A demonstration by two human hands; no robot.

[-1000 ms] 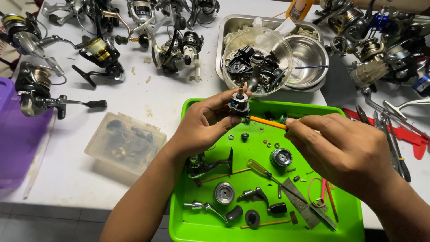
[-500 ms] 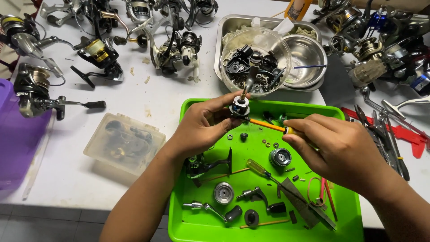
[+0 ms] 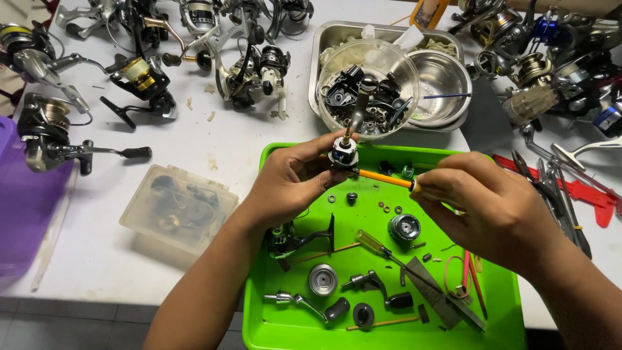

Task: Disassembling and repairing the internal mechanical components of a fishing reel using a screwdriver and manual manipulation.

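Orange-shafted thin tool (image 3: 383,179) in right hand (image 3: 483,204), pinched closed, lies near-horizontal, tip pointing left into small black-silver reel part (image 3: 343,154). Left hand (image 3: 288,181) grips that part over green tray (image 3: 272,194); left is nearer.

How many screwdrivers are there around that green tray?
2: an orange-shafted one in the right hand, tip at the reel part the left hand holds; a yellow-handled one lying in the tray. Others may be hidden.

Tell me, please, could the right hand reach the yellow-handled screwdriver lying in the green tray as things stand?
Probably not at once: the right hand already holds an orange tool, though the yellow-handled screwdriver lies uncovered in the green tray just below it.
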